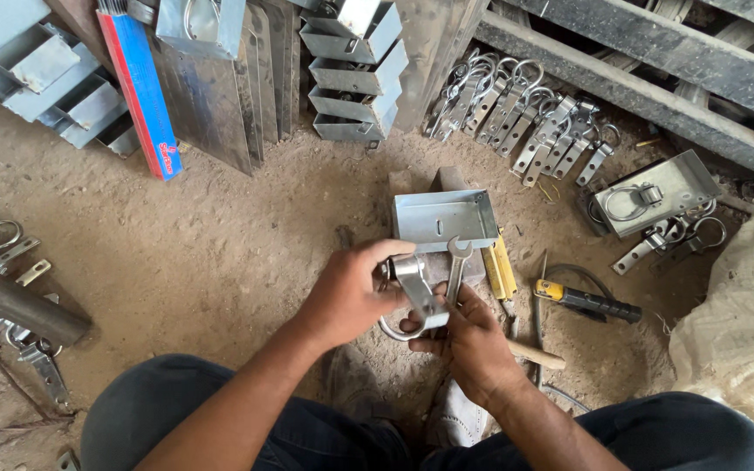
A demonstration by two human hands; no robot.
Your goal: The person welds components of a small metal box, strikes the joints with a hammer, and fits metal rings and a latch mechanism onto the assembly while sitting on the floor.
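My left hand (351, 292) grips a shiny metal latch piece (415, 290) with a ring loop at its lower end. My right hand (471, 336) holds an open-ended spanner (456, 266), its jaw pointing up beside the latch. Both hands meet over the dirt floor just in front of a folded sheet-metal box (443, 218) that lies open side up. My knees in dark trousers frame the bottom of the view.
A row of finished latches with rings (521, 118) lies at the back right, another box with a ring (652, 196) to the right. Stacked metal boxes (351, 78) and sheets stand behind. A yellow-handled tool (582, 301), a wooden handle (536, 354), a sack (743, 323) and more latches at left (2, 249) surround me.
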